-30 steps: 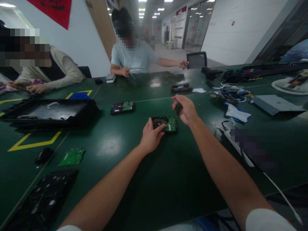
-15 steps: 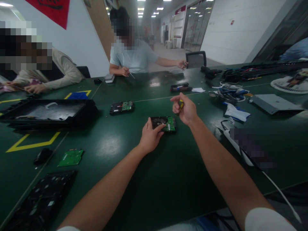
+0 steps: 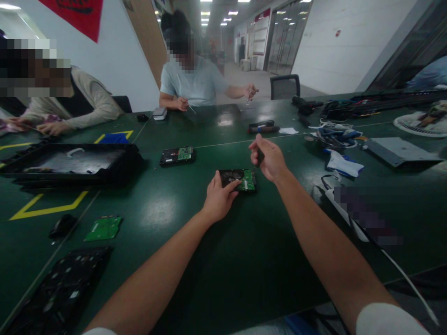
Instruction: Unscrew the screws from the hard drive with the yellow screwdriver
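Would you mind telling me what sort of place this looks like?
Probably an electronics disassembly or repair workshop. A long green worktable carries hard drives with exposed circuit boards, a loose green board and tangled cables, and other people sit at it working with small tools.

No text, label, brand or number can be read anywhere in this view. A red banner point(image 3: 75, 14) on the wall at eleven o'clock carries dark markings, cut off by the frame edge and illegible. A small red sign point(image 3: 338, 33) on the white wall at one o'clock is too small to make out. The green circuit board of the hard drive point(image 3: 239, 180) on the bench shows no readable print.
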A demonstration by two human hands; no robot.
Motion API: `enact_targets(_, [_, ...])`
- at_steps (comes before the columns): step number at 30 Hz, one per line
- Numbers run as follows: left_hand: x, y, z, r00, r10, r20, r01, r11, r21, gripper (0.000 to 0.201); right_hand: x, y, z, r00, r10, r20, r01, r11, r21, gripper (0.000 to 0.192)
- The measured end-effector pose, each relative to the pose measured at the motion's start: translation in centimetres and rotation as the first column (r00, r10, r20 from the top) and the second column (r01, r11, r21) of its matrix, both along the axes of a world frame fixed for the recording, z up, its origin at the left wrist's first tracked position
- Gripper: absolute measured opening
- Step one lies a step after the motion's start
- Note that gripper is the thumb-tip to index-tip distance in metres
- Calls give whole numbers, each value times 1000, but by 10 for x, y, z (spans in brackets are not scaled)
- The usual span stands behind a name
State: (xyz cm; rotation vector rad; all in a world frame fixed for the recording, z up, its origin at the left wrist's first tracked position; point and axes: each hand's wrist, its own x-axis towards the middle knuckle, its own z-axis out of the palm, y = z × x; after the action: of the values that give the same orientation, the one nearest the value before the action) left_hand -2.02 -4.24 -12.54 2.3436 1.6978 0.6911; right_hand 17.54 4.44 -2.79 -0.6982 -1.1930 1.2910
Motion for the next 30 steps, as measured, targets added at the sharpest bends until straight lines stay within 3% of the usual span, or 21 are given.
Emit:
enact_targets(6, [0, 0, 2, 1000, 0, -8, 0, 1000, -6, 47, -2, -1, 1, 999, 31, 34, -31, 999, 7, 65])
enact_targets(13, [0, 0, 2, 1000, -4, -8, 4, 1000, -7, 48, -6, 0, -5, 997, -19, 76, 13, 997, 73, 39])
enact_targets(17, [0, 0, 1, 1000, -1, -11, 1, 1000, -6, 49, -5, 0, -7, 996, -69, 59, 66, 996, 55, 47])
enact_targets(25, [1, 0, 2, 1000, 2, -15, -2, 1000, -4, 48, -6, 0, -6, 999, -8, 34, 9, 1000, -26, 61])
enact_targets(30, [1, 0, 3, 1000, 0, -14, 0, 1000, -7, 48, -9, 4, -11, 990, -120, 75, 114, 990, 78, 53])
